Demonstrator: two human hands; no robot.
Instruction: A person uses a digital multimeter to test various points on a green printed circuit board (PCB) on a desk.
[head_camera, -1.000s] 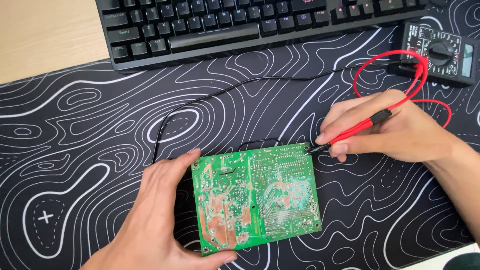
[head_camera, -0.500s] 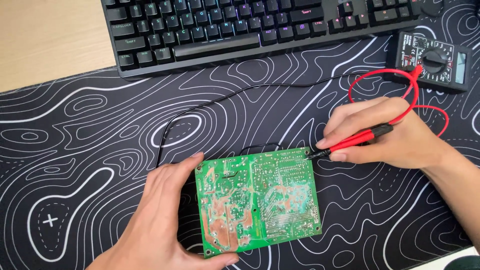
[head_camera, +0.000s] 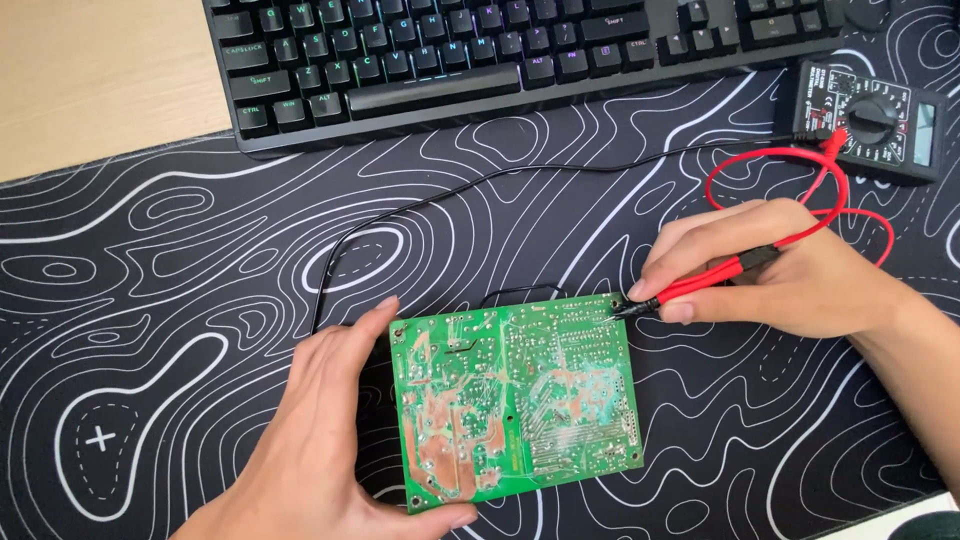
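A green circuit board (head_camera: 515, 395) lies solder side up on a black desk mat with white contour lines (head_camera: 180, 330). My left hand (head_camera: 310, 440) grips the board's left edge, thumb under its lower corner. My right hand (head_camera: 780, 275) holds a red test probe (head_camera: 700, 285) like a pen, its tip touching the board's upper right corner. The probe's red lead (head_camera: 830, 190) loops back to a black multimeter (head_camera: 870, 120) at the top right. A black lead (head_camera: 420, 210) runs from the meter across the mat and passes behind the board's top edge.
A black keyboard (head_camera: 500, 50) spans the top of the view, partly on the mat. Bare wooden desk (head_camera: 90, 80) shows at the upper left. A dark object peeks in at the lower right corner (head_camera: 925, 525).
The view has shifted slightly, so everything sits a little lower and to the right. Both hands keep their hold; the probe tip stays at the board's upper right corner.
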